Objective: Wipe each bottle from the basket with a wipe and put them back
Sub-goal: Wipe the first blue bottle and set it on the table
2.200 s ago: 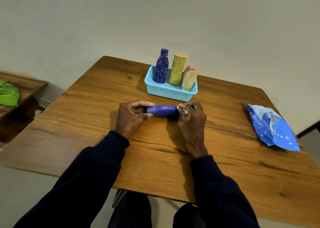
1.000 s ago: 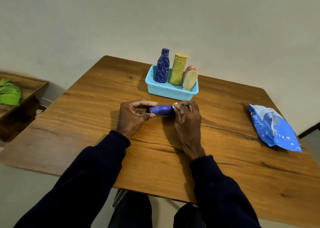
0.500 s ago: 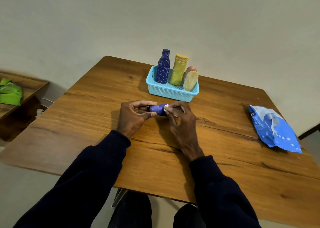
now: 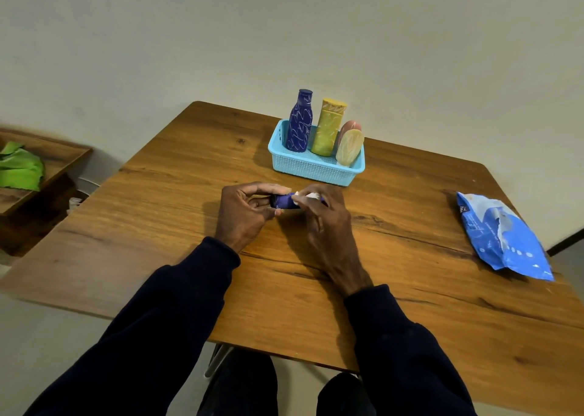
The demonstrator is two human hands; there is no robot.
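Left hand [image 4: 243, 213] curls round one end of a purple bottle [image 4: 284, 201] held sideways low at the desk [image 4: 189, 194] (resting or just lifted, I cannot tell). Right hand [image 4: 325, 222] pinches a white wipe [image 4: 308, 196] onto the bottle's other end. Just behind stands the basket [image 4: 316, 169] with a navy bottle [image 4: 299, 124], a yellow bottle [image 4: 328, 128], a cream bottle [image 4: 349, 148] and a pink bottle [image 4: 350, 126] behind it. A blue pack [image 4: 502, 235] lies well to the right

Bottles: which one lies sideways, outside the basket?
The purple bottle, gripped sideways by left hand and right hand; the rest sit in the basket.
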